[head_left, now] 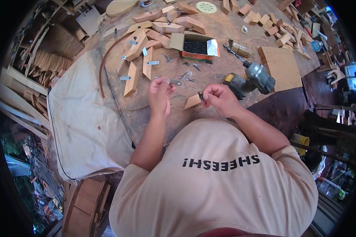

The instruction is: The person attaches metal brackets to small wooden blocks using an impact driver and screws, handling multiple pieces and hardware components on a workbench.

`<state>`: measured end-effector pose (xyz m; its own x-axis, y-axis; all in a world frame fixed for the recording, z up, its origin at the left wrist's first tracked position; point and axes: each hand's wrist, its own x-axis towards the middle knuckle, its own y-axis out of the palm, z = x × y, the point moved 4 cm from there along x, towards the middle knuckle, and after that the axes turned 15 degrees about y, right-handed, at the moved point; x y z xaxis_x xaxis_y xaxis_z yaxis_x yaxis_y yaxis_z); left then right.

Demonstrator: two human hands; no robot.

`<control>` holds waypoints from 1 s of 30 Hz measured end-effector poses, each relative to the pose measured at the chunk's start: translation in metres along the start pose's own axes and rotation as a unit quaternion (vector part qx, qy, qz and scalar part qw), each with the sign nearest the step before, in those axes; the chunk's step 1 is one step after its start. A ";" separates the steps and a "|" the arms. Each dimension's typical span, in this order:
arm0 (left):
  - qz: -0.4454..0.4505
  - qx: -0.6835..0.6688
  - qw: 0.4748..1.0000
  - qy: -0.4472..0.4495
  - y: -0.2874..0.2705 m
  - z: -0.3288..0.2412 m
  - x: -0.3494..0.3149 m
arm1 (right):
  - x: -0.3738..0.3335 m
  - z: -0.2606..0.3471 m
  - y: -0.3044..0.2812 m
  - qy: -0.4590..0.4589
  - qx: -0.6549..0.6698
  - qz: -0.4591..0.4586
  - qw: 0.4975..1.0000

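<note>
Grey drill [260, 77] beside right hand [221, 99]

Workbench [140, 120]: brown wood, scuffed top, centre
Shelving [25, 83]: wooden, left side, holding thin stacked pieces [54, 59]
Cloth [87, 106]: off-white, spread left of workbench
Floor [279, 108]: dark brown, right of workbench
Light: bluish-white, bright opening [354, 77], right edge

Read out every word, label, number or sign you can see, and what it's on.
Shirt: large black lettering across the front, upside down in view; readable, but I don't copy wording.
Orange and green box: side markings too small to read.
Cordless drill: markings too small to read.
Small can at the top edge: label too blurred to read.
Metal plate in the left hand: no text visible.
</note>
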<state>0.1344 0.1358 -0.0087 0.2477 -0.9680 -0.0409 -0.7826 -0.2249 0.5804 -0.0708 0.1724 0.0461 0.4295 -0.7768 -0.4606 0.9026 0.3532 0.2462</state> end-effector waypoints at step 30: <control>0.212 0.173 0.956 -0.105 0.001 0.056 -0.031 | 0.045 -0.045 -0.036 0.029 -0.189 -0.030 0.981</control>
<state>0.0938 0.1594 -0.0526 -0.2262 -0.9730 -0.0459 -0.9383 0.2051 0.2784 -0.0827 0.1480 -0.0222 0.3656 -0.7756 -0.5146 0.8678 0.4840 -0.1129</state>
